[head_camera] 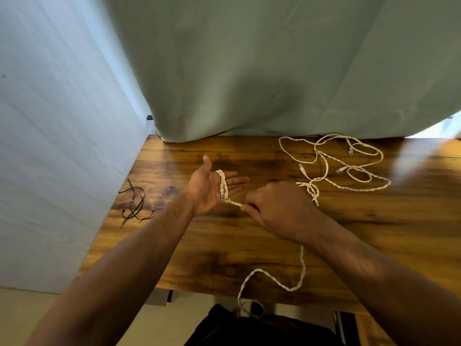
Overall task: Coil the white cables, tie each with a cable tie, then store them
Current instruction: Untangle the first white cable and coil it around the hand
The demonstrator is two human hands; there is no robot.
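My left hand (pixel 212 187) is held palm up over the wooden table (pixel 249 245), fingers spread. A white braided cable (pixel 224 187) is looped over its palm, with the plug end lying against the palm. My right hand (pixel 277 208) pinches the same cable just right of the left hand. The rest of that cable (pixel 296 278) trails under my right forearm and hangs off the table's front edge. More white cables (pixel 331 161) lie tangled at the back right. Black cable ties (pixel 136 204) lie at the table's left edge.
A pale green curtain (pixel 249 71) hangs behind the table and touches its back edge. A light blue wall (pixel 50 146) runs along the left side. My dark trousers (pixel 249 330) show below the front edge.
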